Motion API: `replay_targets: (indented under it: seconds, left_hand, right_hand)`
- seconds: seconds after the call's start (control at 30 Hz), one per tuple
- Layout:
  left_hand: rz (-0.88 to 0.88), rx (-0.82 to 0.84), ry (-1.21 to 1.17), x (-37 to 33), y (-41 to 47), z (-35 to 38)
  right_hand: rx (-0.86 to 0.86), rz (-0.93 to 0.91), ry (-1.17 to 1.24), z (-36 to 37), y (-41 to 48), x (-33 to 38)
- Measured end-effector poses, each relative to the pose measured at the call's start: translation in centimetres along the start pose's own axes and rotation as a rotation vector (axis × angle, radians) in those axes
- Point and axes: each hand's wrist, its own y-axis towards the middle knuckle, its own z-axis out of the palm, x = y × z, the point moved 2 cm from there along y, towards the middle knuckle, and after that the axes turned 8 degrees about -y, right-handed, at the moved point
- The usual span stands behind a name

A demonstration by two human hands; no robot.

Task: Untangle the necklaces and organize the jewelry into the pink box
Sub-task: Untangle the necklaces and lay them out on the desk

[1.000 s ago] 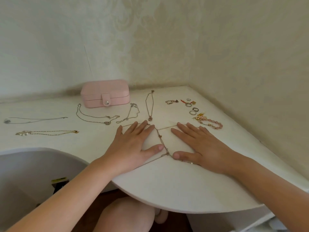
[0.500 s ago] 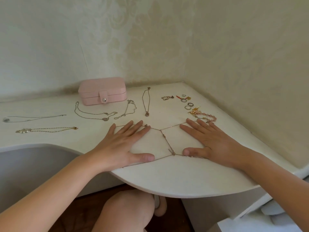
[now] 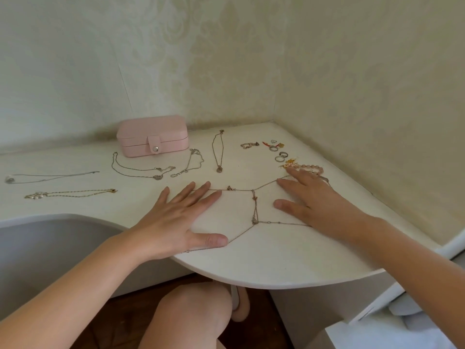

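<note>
Behind the tangled necklaces (image 3: 255,219) sit rings (image 3: 273,148) — and the pink box (image 3: 152,136).

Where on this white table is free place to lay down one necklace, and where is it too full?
Bare: the front curve of the table, between the tangled necklaces and the edge; also the gap between the pendant necklace and the rings. Crowded: the far right corner, where rings and bead bracelet lie beside the right hand.

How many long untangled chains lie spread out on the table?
5 chains: two at far left, two before the pink box, one right of it. None looks hidden.
</note>
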Motion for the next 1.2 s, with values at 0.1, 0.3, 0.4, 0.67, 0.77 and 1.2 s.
replay_targets:
  seconds: [0.1, 0.3, 0.4, 0.67, 0.77, 1.2]
  left_hand:
    - [0.000, -0.008, -0.009, -0.1, 0.0, 0.0]
    - [0.000, -0.013, -0.027, 0.1, 0.1, 0.1]
    - [-0.027, 0.020, -0.050, -0.2, 0.0, -0.2]
    - [0.114, -0.174, -0.144, -4.7, 2.5, -0.2]
    - [0.097, -0.138, -0.157, -4.9, 2.9, 0.8]
    - [0.026, -0.063, -0.045, -4.6, 3.0, 1.0]
  right_hand:
    - [-0.160, 0.115, 0.185, -0.2, 0.9, 2.7]
    - [0.068, 0.250, 0.403, -1.5, 3.8, 4.8]
    - [0.157, 0.222, 0.367, -2.1, 4.4, 4.8]
    - [0.200, 0.171, 0.313, -2.1, 4.8, 4.9]
    - [0.204, 0.172, 0.400, -2.2, 4.8, 4.2]
    - [0.279, 0.129, 0.830, -1.6, 4.8, 4.4]
